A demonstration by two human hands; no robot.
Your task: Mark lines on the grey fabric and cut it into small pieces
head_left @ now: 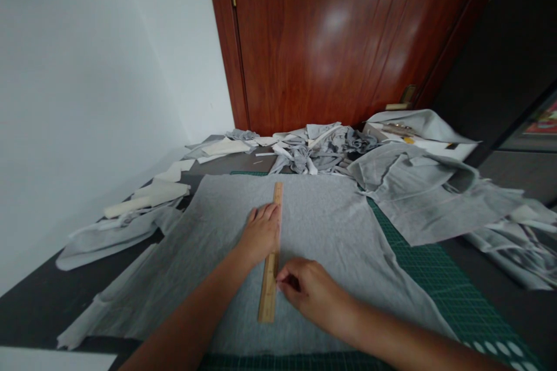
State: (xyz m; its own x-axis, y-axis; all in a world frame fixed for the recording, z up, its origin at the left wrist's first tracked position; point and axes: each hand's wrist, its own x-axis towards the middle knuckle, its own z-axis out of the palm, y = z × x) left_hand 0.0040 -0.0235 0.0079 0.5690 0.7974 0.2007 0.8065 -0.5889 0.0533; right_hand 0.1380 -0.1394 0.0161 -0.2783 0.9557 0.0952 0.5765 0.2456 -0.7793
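Ruler (272,269) of pale wood lies flat on a gray fabric sheet (322,220), its long axis running away from the person, the far end pointing toward the reddish-brown door (322,40) and leaning slightly right. The person's left hand (261,232) rests palm-down across the ruler's upper half, fingers extended rather than curled around it. The right hand (304,287) is just beside the ruler's lower right edge, thumb and fingertips pinched together; whether anything small sits between them cannot be told. A green cutting mat (418,272) shows beyond the sheet to the ruler's right, with a rumpled gray cloth (430,197) overlapping it farther out. Past the ruler's far end, fabric scraps (322,151) are heaped on the dark surface (30,301); well left of the ruler lie off-white pieces (161,191).
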